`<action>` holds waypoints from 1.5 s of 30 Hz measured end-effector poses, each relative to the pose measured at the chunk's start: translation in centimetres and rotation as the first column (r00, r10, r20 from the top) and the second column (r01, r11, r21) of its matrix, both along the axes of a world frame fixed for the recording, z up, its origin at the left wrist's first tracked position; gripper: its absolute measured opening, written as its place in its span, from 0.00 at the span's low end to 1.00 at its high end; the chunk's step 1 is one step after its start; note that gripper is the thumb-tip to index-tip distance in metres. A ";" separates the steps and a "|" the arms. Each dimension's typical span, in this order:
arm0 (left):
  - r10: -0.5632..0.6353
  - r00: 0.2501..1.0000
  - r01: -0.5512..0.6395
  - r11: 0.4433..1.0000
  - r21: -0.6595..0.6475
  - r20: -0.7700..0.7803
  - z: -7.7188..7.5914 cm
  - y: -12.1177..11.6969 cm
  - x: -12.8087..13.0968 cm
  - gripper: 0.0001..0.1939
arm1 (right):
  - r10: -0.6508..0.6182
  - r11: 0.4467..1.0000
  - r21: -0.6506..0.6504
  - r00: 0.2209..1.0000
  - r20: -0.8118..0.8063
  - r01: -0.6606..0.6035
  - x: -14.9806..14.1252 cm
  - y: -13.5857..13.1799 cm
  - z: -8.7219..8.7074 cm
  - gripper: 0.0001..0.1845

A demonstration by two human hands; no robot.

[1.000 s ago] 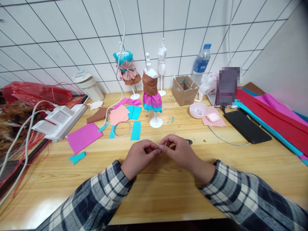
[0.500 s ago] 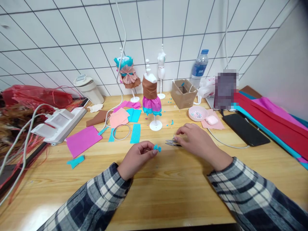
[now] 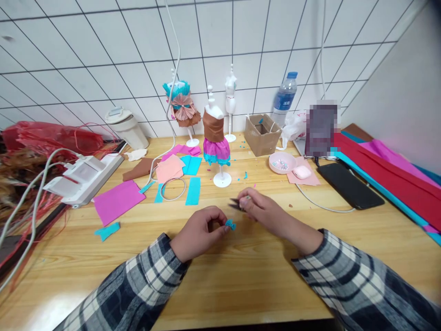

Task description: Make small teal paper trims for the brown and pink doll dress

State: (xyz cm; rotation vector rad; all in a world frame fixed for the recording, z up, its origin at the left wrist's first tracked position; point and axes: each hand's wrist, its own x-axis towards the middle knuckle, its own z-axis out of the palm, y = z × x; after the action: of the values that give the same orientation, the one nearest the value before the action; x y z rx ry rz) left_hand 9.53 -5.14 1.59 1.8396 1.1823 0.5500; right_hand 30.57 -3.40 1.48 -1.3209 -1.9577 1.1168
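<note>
Between the thumb and fingers of my left hand [image 3: 201, 230] is a small blue crepe-paper bow [image 3: 230, 224], pinched at one side. My right hand [image 3: 265, 208] is closed around a pair of thread snips [image 3: 235, 204], whose dark blades point left, above and just right of the bow. Behind my hands stands a small dress form [image 3: 213, 126] on a white round base, wearing a brown top and a magenta skirt with blue trim. Blue paper strips [image 3: 193, 191] and a metal ring [image 3: 173, 189] lie to the left.
Farther back are a decorated dress form [image 3: 184, 105], a bare white one [image 3: 230, 94], a cardboard box [image 3: 262, 135] and a water bottle [image 3: 285, 96]. A pink bowl of beads [image 3: 282, 163] and a black phone [image 3: 349, 186] lie right. A power strip [image 3: 86, 179] and magenta paper [image 3: 119, 202] lie left.
My right hand has lifted the thread snips off the table and brought them left. My left hand has moved slightly right and nearer to me with the blue bow.
</note>
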 end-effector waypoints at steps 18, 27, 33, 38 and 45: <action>0.124 0.982 -0.109 0.988 -0.106 0.146 -0.5 0.2 0.4 0.10 | 0.000 0.993 -0.119 0.998 -0.061 -0.007 -1.4 -0.2 -1.1 0.12; 0.152 0.979 -0.135 0.983 -0.126 0.139 -0.3 0.2 0.2 0.11 | 0.005 0.996 -0.087 1.000 -0.002 -0.006 -1.2 -0.2 -0.8 0.12; 0.217 0.950 -0.179 0.968 -0.178 0.224 -0.2 0.1 0.7 0.16 | -0.081 0.995 -0.062 0.996 -0.046 0.079 -1.7 -0.5 -0.7 0.11; 0.359 0.877 -0.282 0.923 -0.263 0.320 -0.2 0.1 0.9 0.14 | -0.114 0.993 -0.055 0.985 -0.131 0.108 -2.6 -1.2 -1.1 0.11; 0.311 0.917 -0.232 0.925 -0.300 0.249 -0.1 0.4 0.1 0.13 | -0.090 0.992 -0.103 0.988 -0.125 0.077 -1.7 -0.8 -0.6 0.15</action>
State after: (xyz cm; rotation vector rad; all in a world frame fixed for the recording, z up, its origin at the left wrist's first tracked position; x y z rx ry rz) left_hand 9.62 -4.70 1.49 1.3213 1.2495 0.7545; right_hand 28.84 -4.23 0.83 -1.3329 -1.7584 1.2388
